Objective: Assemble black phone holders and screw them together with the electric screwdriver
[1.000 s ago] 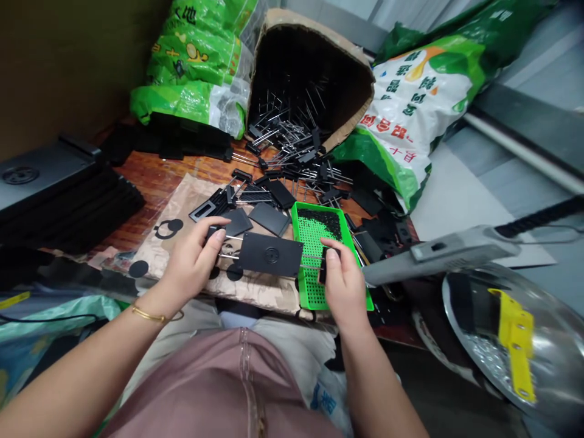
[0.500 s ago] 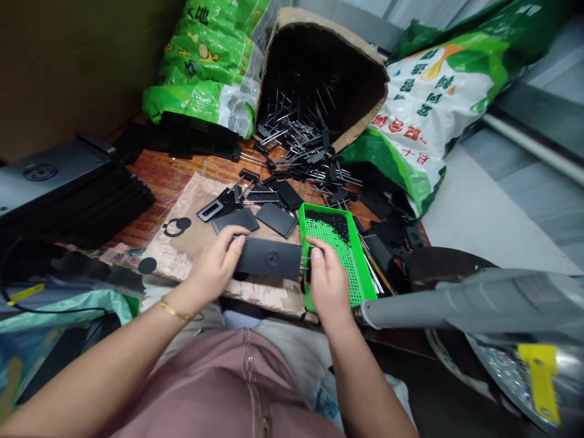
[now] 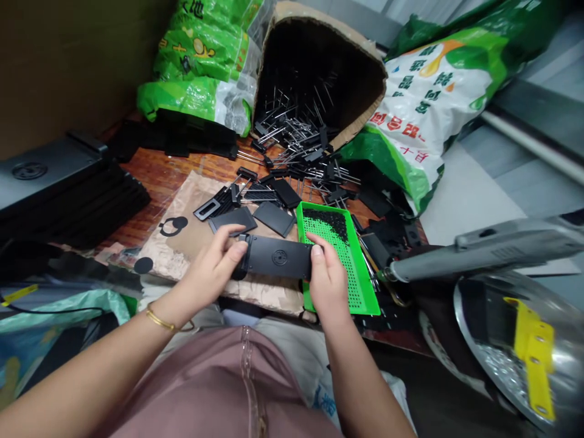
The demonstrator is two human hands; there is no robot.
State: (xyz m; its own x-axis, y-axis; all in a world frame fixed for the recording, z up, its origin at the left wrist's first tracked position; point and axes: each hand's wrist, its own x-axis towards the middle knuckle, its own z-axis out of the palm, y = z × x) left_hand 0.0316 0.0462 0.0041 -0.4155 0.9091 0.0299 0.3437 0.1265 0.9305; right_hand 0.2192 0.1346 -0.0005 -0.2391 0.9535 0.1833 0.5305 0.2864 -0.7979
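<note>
A flat black rectangular case (image 3: 279, 257) with a round emblem spans the space between my two hands, over the front of a cardboard pad. My left hand (image 3: 214, 264) grips its left end, thumb on top, by a small raised black end piece (image 3: 245, 250). At the right end, my right hand (image 3: 329, 277) is closed on the case with the thumb on the edge. Just right of and below that end lies a green perforated tray (image 3: 353, 267) holding small black parts (image 3: 331, 222). Black flat plates (image 3: 274, 219) lie behind the case.
A tipped carton (image 3: 319, 15) spills black pieces with metal rods (image 3: 301, 137). Stacked black cases (image 3: 68, 182) stand at left. A grey electric screwdriver (image 3: 493, 246) points in from the right, above a metal bowl (image 3: 497, 365). Printed bags (image 3: 201, 67) flank the carton.
The gap with rods at the case's right end has closed. The case sits slightly further right, and an end piece shows at its left end. The screwdriver has swung upward.
</note>
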